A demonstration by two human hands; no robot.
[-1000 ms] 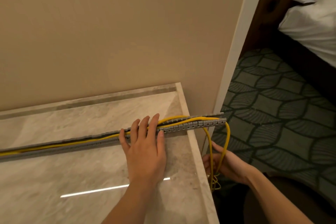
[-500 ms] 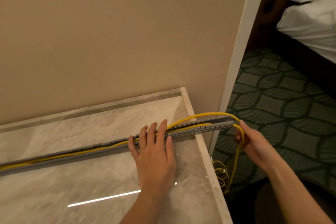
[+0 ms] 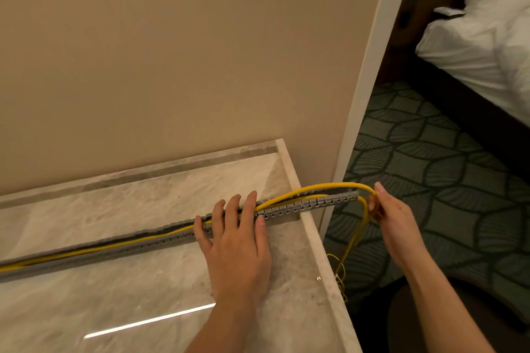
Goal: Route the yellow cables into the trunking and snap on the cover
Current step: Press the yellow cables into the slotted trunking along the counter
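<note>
A long grey slotted trunking point(image 3: 309, 205) lies across the marble counter point(image 3: 143, 281), its right end jutting past the counter's edge. Yellow cables point(image 3: 315, 188) run along inside it from the left, then arch up out of the channel near its right end and drop to the floor. My left hand point(image 3: 238, 241) lies flat, with straight fingers pressing the cables down onto the trunking. My right hand point(image 3: 393, 218) pinches the cables just beyond the trunking's right end. No cover is in view.
A beige wall point(image 3: 172, 51) rises behind the counter. A white door frame point(image 3: 364, 94) stands to the right. Patterned green carpet point(image 3: 430, 166) lies beyond, with a bed in white linen point(image 3: 487, 37) at the top right. Loose cable ends point(image 3: 341, 275) hang beside the counter edge.
My right hand rose from below the counter edge to the trunking's right end, lifting the cables into an arch. My left hand stayed pressed on the trunking.
</note>
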